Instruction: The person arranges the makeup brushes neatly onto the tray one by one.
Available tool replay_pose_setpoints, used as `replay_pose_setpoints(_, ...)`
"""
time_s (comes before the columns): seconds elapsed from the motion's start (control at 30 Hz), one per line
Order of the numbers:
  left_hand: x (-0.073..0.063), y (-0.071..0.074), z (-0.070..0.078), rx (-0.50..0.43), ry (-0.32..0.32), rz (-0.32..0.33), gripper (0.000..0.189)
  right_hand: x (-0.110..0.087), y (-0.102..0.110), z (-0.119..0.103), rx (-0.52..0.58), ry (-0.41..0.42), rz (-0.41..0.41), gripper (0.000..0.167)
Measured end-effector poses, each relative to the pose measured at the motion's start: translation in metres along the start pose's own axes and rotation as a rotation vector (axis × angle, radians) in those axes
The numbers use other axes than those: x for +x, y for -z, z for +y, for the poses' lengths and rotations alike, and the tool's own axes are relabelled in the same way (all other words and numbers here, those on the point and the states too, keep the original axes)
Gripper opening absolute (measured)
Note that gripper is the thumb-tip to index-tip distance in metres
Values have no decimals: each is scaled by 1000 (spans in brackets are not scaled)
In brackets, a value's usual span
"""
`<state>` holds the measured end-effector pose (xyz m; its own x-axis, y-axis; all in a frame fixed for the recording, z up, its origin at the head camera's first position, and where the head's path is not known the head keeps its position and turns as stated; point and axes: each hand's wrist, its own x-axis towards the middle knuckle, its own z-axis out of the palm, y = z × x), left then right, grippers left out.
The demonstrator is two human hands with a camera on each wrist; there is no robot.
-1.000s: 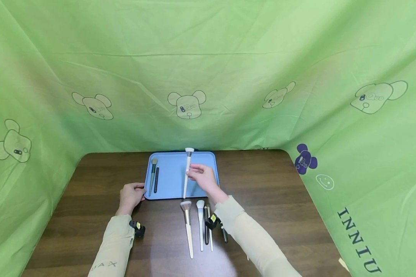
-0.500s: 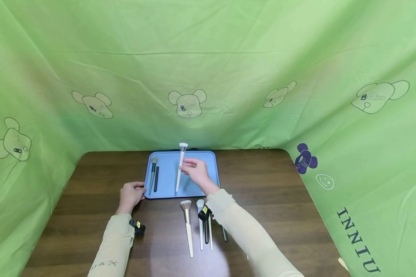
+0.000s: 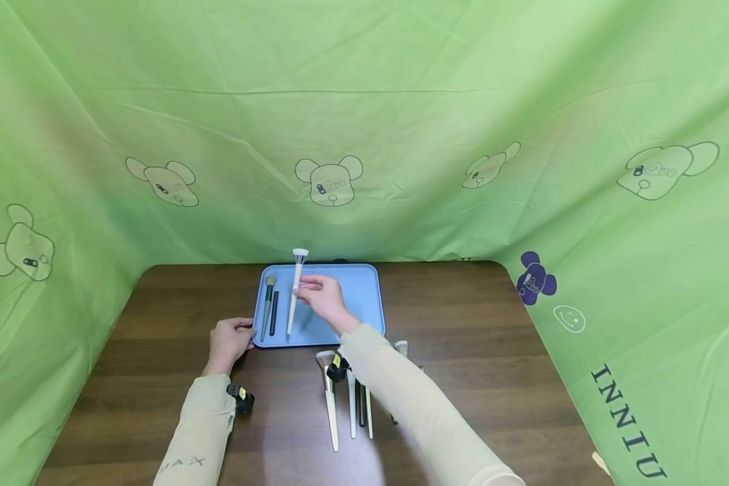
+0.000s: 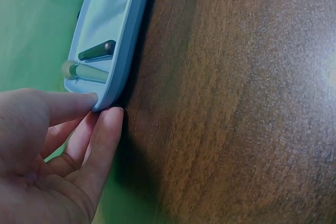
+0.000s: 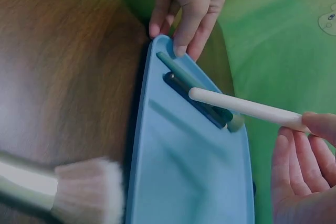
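My right hand point(image 3: 323, 295) pinches a white makeup brush point(image 3: 291, 314) by its handle, bristles up, over the left half of a blue tray point(image 3: 355, 307). In the right wrist view, the white handle's point(image 5: 247, 107) end overlaps the brushes lying in the tray. A green-handled makeup brush point(image 3: 266, 314) and a slim black brush point(image 3: 274, 314) lie side by side there, near its left edge. My left hand point(image 3: 226, 343) grips the tray's near left corner. Its thumb rests on the rim point(image 4: 126, 51) and fingers go beneath it in the left wrist view.
In front of the tray several makeup brushes lie on the wooden table point(image 3: 462, 310), among them a broad-headed one point(image 3: 331, 412). My right forearm covers part of them. A green printed cloth point(image 3: 401, 135) hangs behind and at the sides.
My right hand has carried the white makeup brush leftward over the tray, from its middle toward the two lying brushes. The left hand stays at the corner.
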<state>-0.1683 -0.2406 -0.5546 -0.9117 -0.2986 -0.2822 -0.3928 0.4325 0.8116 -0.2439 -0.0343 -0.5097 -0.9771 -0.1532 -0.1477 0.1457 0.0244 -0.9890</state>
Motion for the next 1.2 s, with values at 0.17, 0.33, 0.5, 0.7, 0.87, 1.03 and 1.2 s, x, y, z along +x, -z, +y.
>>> replay_pose_setpoints(0.17,0,0,-1,2,4,4,31,6,-11,-2,-21,3,-8,31)
replay_pose_setpoints(0.33,-1,-1,-3,7,9,4,31,13,-19,0,-53,-30,-7,29)
replay_pose_setpoints(0.5,0,-2,-3,10,23,17,31,20,-24,3,-94,-89,-2,29)
replay_pose_setpoints(0.7,2,-2,-2,-5,1,22,30,24,-29,13,-151,-150,7,25)
replay_pose_setpoints(0.87,4,-2,-4,-8,-47,30,28,22,-31,22,-179,-200,22,23)
replay_pose_setpoints(1.03,6,-1,-6,-8,-54,40,28,21,-32,25,-178,-207,47,23)
replay_pose_setpoints(1.2,3,-2,-5,-16,-37,34,28,19,-30,28,-147,-220,54,24)
